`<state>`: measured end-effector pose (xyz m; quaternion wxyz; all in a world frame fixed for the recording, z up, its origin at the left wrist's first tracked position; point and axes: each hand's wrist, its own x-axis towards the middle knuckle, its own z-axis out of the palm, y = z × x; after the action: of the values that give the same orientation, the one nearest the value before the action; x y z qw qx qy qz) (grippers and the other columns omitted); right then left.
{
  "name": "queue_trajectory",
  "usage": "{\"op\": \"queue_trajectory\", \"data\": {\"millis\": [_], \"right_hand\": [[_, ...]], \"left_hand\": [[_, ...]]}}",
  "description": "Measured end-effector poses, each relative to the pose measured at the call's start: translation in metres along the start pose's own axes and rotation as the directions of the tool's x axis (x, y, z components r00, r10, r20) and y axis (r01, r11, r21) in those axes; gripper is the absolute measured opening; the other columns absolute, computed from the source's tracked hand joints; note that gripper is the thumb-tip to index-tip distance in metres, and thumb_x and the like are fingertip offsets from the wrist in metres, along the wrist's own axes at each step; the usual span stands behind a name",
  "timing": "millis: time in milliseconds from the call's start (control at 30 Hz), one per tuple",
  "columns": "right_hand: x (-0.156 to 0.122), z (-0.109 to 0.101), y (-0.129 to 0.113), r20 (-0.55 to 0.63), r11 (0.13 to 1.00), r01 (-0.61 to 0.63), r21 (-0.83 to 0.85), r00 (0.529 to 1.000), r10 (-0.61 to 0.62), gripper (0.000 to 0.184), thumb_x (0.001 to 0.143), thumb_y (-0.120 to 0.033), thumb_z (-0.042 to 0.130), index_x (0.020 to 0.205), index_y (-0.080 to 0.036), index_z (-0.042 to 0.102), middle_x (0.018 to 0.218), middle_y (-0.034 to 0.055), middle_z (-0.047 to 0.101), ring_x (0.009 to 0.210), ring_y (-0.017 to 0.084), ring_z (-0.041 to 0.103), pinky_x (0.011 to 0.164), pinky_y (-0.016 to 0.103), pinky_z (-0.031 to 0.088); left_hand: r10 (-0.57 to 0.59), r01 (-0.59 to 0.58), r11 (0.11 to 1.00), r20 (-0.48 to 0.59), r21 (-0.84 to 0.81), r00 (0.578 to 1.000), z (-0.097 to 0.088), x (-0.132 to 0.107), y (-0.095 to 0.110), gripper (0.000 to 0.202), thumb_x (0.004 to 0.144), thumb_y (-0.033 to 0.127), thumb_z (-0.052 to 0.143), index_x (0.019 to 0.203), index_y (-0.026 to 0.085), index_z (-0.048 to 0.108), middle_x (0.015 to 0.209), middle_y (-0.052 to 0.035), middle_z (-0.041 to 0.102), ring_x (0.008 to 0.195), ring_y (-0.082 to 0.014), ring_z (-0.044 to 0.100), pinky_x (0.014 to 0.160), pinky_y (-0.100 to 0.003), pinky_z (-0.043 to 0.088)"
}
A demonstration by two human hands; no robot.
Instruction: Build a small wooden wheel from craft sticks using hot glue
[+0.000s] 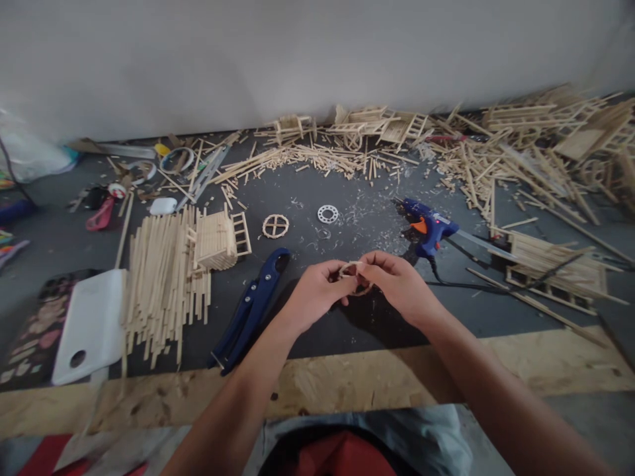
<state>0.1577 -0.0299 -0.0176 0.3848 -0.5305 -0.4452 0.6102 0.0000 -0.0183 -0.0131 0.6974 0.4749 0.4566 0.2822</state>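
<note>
Between my two hands is a small wooden ring, raised above the dark tabletop near its front edge. My left hand pinches its left side, and my right hand grips the upper right side. The fingers cover much of the ring, so its inside is only partly visible. Beyond the hands lie a wooden wheel with crossed spokes and a white ring with holes. To the right rests a blue glue gun with a clear glue stick in its back. Left of my left hand are blue pipe cutters.
A pile of thin wooden sticks and a small slatted wooden model lie at left, beside a white cutting board. Stick offcuts and more models line the back. A black cord crosses the right side.
</note>
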Motion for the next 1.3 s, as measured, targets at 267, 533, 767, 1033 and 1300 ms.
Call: {"op": "queue_trajectory", "data": {"millis": [267, 533, 767, 1033, 1300], "right_hand": [[0.0004, -0.001, -0.0038, -0.022, 0.991, -0.037, 0.126, 0.999, 0.04, 0.018, 0.076, -0.035, 0.062, 0.071, -0.019, 0.058, 0.064, -0.0027, 0.058, 0.059, 0.011, 0.05, 0.06, 0.025, 0.039], [0.0013, -0.0036, -0.0028, -0.006, 0.997, -0.021, 0.068, 1.0, 0.021, 0.019, 0.077, -0.037, 0.062, 0.073, -0.019, 0.059, 0.064, -0.003, 0.056, 0.059, 0.01, 0.048, 0.059, 0.025, 0.038], [-0.0004, -0.003, -0.0034, -0.011, 1.0, -0.002, 0.006, 1.0, 0.002, 0.018, 0.077, -0.036, 0.063, 0.075, -0.019, 0.06, 0.065, -0.0031, 0.057, 0.058, 0.01, 0.048, 0.057, 0.025, 0.039], [0.0002, -0.0016, -0.0017, 0.014, 1.0, 0.017, -0.008, 1.0, -0.017, 0.018, 0.078, -0.037, 0.061, 0.077, -0.019, 0.059, 0.068, -0.0033, 0.057, 0.06, 0.01, 0.05, 0.058, 0.025, 0.04], [-0.0004, -0.0025, -0.0022, -0.017, 0.996, 0.027, -0.08, 0.999, -0.029, 0.021, 0.079, -0.039, 0.06, 0.075, -0.019, 0.06, 0.066, -0.0028, 0.057, 0.059, 0.01, 0.05, 0.058, 0.025, 0.04]], "left_hand": [[-0.011, 0.008, 0.992, -0.025, -0.123, 1.0, 0.0036, 0.0023, 0.0009, 0.021, 0.076, 0.03, 0.062, 0.086, 0.014, 0.071, 0.078, -0.0041, 0.067, 0.063, -0.0111, 0.055, 0.057, -0.024, 0.046], [-0.017, 0.012, 0.988, -0.033, -0.154, 0.999, 0.004, 0.0026, 0.0021, 0.02, 0.076, 0.03, 0.061, 0.083, 0.014, 0.07, 0.074, -0.0045, 0.067, 0.063, -0.012, 0.056, 0.054, -0.024, 0.045], [-0.019, 0.015, 0.997, -0.049, -0.075, 0.999, 0.0025, 0.0012, 0.0004, 0.017, 0.075, 0.031, 0.064, 0.078, 0.014, 0.067, 0.067, 0.0002, 0.062, 0.052, -0.0071, 0.05, 0.05, -0.021, 0.038], [-0.015, 0.013, 0.997, -0.037, -0.077, 0.999, 0.0035, 0.0004, 0.0009, 0.016, 0.074, 0.031, 0.066, 0.074, 0.015, 0.065, 0.067, 0.0011, 0.06, 0.057, -0.0081, 0.049, 0.053, -0.022, 0.04], [-0.023, 0.02, 0.997, -0.042, -0.073, 0.999, 0.0024, 0.0013, -0.0013, 0.016, 0.074, 0.03, 0.065, 0.078, 0.015, 0.066, 0.07, 0.0009, 0.06, 0.058, -0.0089, 0.051, 0.057, -0.024, 0.042]]}}
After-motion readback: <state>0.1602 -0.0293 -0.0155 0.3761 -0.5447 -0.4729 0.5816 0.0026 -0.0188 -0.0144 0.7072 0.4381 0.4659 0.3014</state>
